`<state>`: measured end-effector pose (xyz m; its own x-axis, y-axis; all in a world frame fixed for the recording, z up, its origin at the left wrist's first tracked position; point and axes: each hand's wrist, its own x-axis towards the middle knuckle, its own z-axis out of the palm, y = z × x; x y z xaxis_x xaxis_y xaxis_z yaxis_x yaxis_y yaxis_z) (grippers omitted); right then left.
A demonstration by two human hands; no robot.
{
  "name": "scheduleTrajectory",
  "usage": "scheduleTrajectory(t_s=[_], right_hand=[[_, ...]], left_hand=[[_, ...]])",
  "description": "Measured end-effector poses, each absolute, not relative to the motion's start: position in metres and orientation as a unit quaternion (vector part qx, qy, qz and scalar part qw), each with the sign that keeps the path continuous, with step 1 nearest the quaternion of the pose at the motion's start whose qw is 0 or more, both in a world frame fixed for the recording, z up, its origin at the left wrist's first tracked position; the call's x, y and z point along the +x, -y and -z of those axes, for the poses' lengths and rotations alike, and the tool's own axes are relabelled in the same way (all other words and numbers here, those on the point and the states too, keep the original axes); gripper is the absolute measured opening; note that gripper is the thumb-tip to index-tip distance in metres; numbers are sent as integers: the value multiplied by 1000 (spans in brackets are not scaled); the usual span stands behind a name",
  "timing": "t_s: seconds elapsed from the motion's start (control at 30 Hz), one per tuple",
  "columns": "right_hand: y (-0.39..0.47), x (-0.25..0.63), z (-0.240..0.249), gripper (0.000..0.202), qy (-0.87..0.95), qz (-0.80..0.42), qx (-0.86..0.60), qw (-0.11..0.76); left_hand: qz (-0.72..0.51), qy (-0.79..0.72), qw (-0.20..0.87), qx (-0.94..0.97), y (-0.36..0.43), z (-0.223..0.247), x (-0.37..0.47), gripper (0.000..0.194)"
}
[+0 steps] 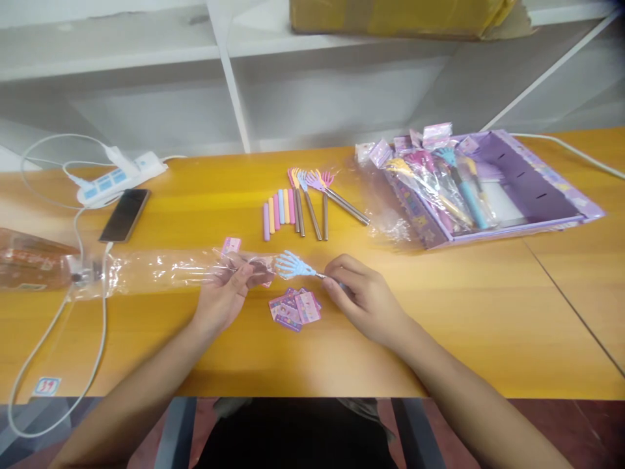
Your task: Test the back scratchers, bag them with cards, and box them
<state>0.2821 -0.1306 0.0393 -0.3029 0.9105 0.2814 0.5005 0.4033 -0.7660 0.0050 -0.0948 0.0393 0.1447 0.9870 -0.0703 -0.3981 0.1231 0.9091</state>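
Note:
My left hand (227, 293) pinches the edge of a long clear plastic bag (161, 268), which stretches leftward over the table. Between thumb and fingers of my right hand (368, 296) is the thin metal rod of a back scratcher (294, 265). Its blue, hand-shaped head points left, close to the bag's edge; whether it is inside the plastic I cannot tell. Just below lies a small pile of printed purple-pink cards (295, 308). Another pink card (231, 245) shows behind my left hand. Farther back are several more back scratchers (317, 185) and pastel handle sleeves (279, 210).
At the right stands a purple display box (551, 176) with several bagged back scratchers (459, 185) across its left side. A power strip (122, 179), a phone (124, 215), white cables and an orange plastic package (34, 260) lie at the left. Shelving rises behind the table.

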Motion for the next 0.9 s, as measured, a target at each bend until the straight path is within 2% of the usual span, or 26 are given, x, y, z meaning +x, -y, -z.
scheduleTrajectory(t_s=[0.4, 0.5, 0.53, 0.6, 0.63, 0.67, 0.8, 0.9], right_hand=[[127, 287, -39, 30, 731, -284, -485, 387], [127, 285, -34, 15, 727, -274, -488, 397], [128, 284, -32, 17, 730, -265, -485, 402], [130, 281, -27, 48, 742, -237, -471, 413], [131, 279, -25, 59, 752, -222, -460, 417], [133, 277, -23, 61, 762, -208, -447, 421], [139, 273, -20, 31, 787, -199, -380, 444], [139, 272, -25, 19, 776, -235, -359, 462]], left_hand=[[-510, -372, 666, 396, 97, -44, 5, 25], [-497, -368, 678, 398, 98, -44, 5, 25], [-492, -365, 683, 398, 98, -43, 5, 25], [-480, -353, 698, 397, 99, -40, 6, 24], [-470, -343, 708, 399, 100, -38, 6, 24], [-457, -334, 719, 403, 102, -36, 7, 24], [-381, -318, 744, 448, 107, -29, 9, 20], [-361, -285, 740, 491, 109, -26, 10, 24]])
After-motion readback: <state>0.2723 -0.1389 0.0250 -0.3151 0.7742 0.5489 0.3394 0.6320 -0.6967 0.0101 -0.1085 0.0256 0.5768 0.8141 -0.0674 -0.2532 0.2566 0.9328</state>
